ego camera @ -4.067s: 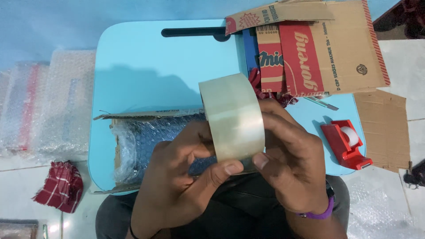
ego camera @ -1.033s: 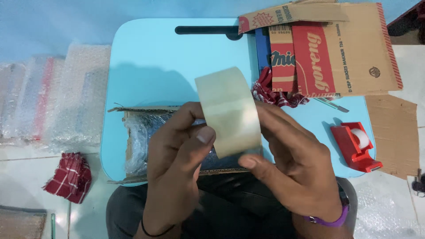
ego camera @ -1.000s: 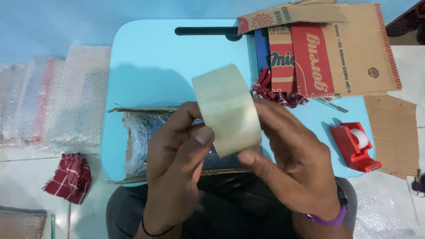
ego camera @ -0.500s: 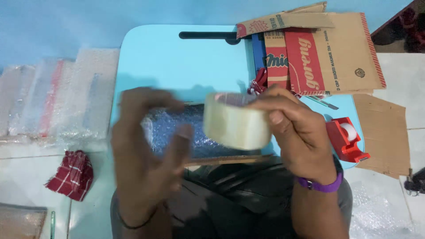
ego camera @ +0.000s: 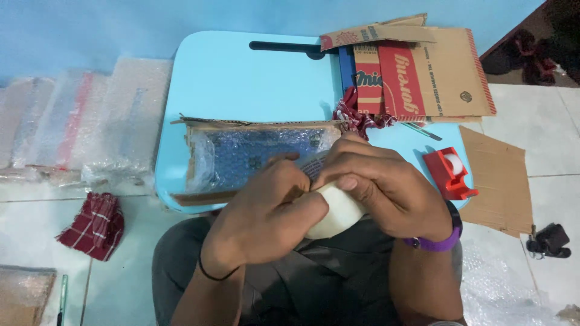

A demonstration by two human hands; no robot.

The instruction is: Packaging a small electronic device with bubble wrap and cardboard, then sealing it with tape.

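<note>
Head view: looking down at a pale blue worktop (ego camera: 241, 78) over the person's lap.
Far left: bubble wrap sheets (ego camera: 78, 121) on the floor; red checked cloth (ego camera: 93, 224) below them.
Centre-left: flat parcel in bubble wrap (ego camera: 241, 157) on opened cardboard, at the worktop's near edge.
Left hand (ego camera: 266, 211): curled over the tape roll (ego camera: 335, 212), fingertips pressed to its top edge.
Tape roll: clear to cream, wide band, mostly hidden; sits between both hands, just off the near edge, above the lap.
Handling, by my read: light, stiff ring, slick outer face, sticky at the free end; best held by the rim or through the core.
Right hand (ego camera: 386, 193): closed around the roll, thumb meeting the left fingers.
Right: printed cardboard box (ego camera: 423, 72), red tape dispenser (ego camera: 450, 174), cardboard sheet (ego camera: 498, 178).
</note>
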